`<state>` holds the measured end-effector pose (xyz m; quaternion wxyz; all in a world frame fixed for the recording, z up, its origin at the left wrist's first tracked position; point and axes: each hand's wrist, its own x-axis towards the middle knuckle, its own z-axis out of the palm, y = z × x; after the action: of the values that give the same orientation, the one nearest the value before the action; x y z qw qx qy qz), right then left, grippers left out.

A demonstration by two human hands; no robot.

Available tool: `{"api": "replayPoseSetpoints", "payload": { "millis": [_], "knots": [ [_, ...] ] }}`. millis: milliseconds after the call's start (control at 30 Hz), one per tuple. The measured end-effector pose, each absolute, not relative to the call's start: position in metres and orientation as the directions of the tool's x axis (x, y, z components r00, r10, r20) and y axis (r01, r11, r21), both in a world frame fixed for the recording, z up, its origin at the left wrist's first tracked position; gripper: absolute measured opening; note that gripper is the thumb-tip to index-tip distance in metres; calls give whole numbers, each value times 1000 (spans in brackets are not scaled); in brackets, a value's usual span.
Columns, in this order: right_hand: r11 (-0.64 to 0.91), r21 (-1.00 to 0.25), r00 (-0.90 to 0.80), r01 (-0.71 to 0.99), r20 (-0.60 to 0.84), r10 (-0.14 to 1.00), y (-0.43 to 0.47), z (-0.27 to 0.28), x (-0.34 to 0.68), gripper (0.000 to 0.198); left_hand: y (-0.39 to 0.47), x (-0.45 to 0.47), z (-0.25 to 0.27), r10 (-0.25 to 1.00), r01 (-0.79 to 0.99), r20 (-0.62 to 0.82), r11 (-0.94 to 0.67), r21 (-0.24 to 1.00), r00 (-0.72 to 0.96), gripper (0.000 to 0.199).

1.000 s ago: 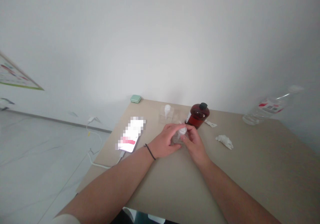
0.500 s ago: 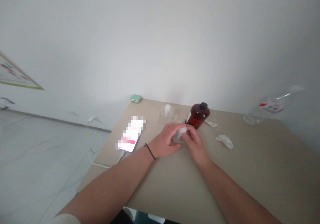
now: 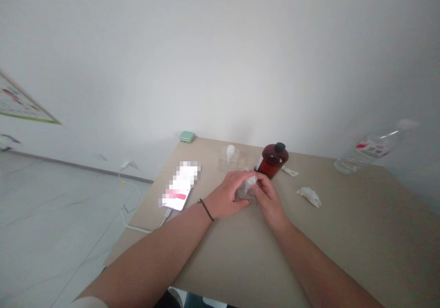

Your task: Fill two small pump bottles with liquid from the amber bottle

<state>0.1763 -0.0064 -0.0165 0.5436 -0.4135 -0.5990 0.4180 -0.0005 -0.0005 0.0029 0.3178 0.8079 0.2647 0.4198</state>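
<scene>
Head view: left grip [image 3: 228,194], right grip [image 3: 271,203] clamped on clear bottle [image 3: 244,189]; brown bottle [image 3: 273,159] behind.

Over on the left, a phone [image 3: 178,201] lies face up, screen glowing, much of it pixelated, a pink patch low down. From its near end, a white cable [image 3: 137,228] runs off the table's [image 3: 360,239] left edge. Far left corner now: a small mint-green case [image 3: 187,137], close to the pale wall [image 3: 220,60]. Across to the right, one crumpled white tissue [image 3: 309,196], with a smaller scrap [image 3: 290,171] farther back. Far right, there's a big clear bottle [image 3: 373,148], red-and-white label showing. And out left, a framed poster [image 3: 20,101] above the marbled floor [image 3: 51,216].
</scene>
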Motion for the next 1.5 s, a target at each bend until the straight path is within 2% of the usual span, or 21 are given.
{"api": "replayPoseSetpoints", "payload": {
  "millis": [100, 267, 433, 600, 800, 967, 1133, 1500],
  "knots": [
    [281, -960, -74, 23, 278, 958, -6, -17, 176, 35, 0, -1, 4, 693, 165, 509, -660, 733, 510, 77],
    [349, -932, -76, 99, 342, 936, -7, -15, 177, 30, -1, -1, 4, 685, 160, 527, -673, 722, 502, 75],
    [292, -956, -79, 27, 289, 954, -6, -16, 176, 34, 0, -1, 2, 675, 163, 528, -682, 713, 515, 73],
    [327, -944, -94, 45, 322, 942, -7, -15, 176, 30, 1, 0, 1, 660, 161, 546, -700, 695, 516, 74],
    [298, -954, -81, 22, 295, 952, -7, -15, 175, 35, 0, -1, 2, 673, 175, 524, -686, 706, 522, 72],
    [338, -938, -87, 75, 332, 939, -7, -14, 176, 30, 1, -1, 2, 679, 164, 526, -679, 716, 513, 74],
    [295, -955, -86, 28, 291, 953, -8, -15, 177, 33, 1, -1, 0, 680, 174, 515, -676, 716, 522, 75],
    [295, -955, -75, 33, 292, 954, -7, -16, 176, 34, 1, 0, 0, 682, 181, 516, -677, 713, 518, 74]
  ]
}}
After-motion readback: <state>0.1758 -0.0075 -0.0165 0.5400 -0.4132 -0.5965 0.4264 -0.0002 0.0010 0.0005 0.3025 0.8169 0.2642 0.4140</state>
